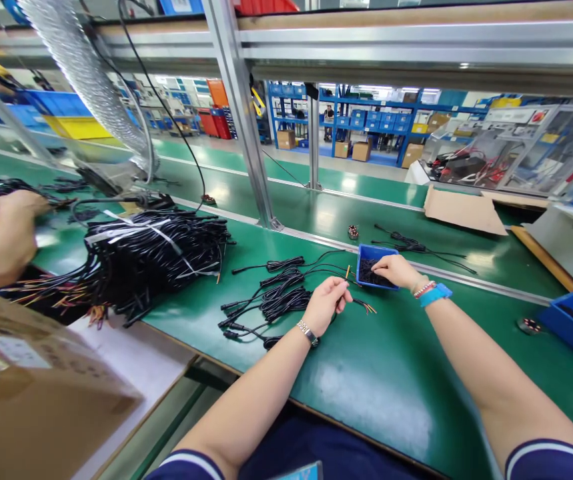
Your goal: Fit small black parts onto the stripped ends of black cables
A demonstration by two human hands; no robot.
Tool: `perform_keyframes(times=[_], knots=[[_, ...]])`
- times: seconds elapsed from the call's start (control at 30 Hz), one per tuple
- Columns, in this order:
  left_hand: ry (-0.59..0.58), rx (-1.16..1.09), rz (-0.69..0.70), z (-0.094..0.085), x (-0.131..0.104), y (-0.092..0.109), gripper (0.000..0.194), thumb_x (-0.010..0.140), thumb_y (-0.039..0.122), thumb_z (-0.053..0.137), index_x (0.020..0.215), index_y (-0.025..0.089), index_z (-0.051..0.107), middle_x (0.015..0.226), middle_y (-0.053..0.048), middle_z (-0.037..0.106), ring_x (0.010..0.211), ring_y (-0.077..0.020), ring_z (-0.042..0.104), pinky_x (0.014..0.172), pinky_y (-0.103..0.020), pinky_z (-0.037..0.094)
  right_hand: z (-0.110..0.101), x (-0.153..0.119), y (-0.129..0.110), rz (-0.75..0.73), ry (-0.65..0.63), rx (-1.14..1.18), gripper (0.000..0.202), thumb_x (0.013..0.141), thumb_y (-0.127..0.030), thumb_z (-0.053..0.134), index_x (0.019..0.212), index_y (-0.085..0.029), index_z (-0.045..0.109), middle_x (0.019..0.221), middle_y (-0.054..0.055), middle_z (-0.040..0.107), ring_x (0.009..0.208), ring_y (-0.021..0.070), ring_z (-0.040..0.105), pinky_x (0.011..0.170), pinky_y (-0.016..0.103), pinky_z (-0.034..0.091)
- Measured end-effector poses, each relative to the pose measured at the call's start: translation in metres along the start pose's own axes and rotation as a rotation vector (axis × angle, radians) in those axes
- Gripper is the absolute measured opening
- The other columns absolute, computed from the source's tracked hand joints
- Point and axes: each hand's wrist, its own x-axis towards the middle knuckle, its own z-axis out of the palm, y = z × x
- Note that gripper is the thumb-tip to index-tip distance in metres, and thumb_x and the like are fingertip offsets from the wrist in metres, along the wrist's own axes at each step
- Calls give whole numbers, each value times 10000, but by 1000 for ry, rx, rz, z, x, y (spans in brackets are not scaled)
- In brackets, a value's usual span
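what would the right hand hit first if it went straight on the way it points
Probably the black pieces in the small blue bin: the right hand points into it, at or just above them, though depth is unclear.

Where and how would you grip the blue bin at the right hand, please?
Probably pinch the blue bin by its near rim, from the front: the open top exposes that wall, cables lie left, and the right hand blocks the right.
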Motion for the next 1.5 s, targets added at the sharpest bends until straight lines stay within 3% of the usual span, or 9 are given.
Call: perform_keyframes(times=[0.17,0.3,0.43,0.63,0.8,1.1,1.5], knots=[[-10,29,-2,2,-4,1,244,720,384,583,757,149,527,604,13,580,423,-40,415,403,-167,301,-9,-14,-20,49,64,148,216,770,-255,501,822,-148,682,847,46,681,763,165,614,728,266,463],[-4,89,27,1,-6,5,242,737,370,574,769,131,570,586,15,539,457,-41,418,430,-167,304,-9,-36,-52,-67,123,356,218,782,-288,502,823,-154,669,814,42,661,737,149,595,713,271,456],[-75,117,21,1,-10,9,221,760,360,552,792,141,555,558,35,495,462,-41,413,449,-167,309,0,-49,-76,-162,93,481,182,776,-257,510,764,-165,667,805,41,642,762,141,574,722,265,443],[-114,168,-14,3,-12,10,200,749,338,570,749,141,538,557,35,498,458,-40,410,457,-171,312,14,-50,-83,47,19,871,173,739,-268,545,785,-141,653,698,18,604,553,89,483,525,224,399],[-118,89,-36,2,-11,10,210,752,342,569,773,132,566,571,19,517,477,-49,421,461,-179,313,25,-48,-86,157,90,1054,173,702,-286,591,761,-134,648,653,3,582,500,62,423,484,211,356],[-59,-5,-23,2,-11,10,176,734,308,597,732,137,554,693,-16,589,508,-54,437,466,-189,329,11,-51,-96,152,485,973,179,694,-283,604,785,-132,636,575,-8,565,486,77,484,504,231,415],[-72,22,-53,3,-12,11,186,729,315,597,723,134,555,706,-25,600,504,-51,437,466,-182,333,14,-52,-91,29,574,748,156,747,-278,552,809,-157,629,732,42,604,586,107,539,532,245,456]])
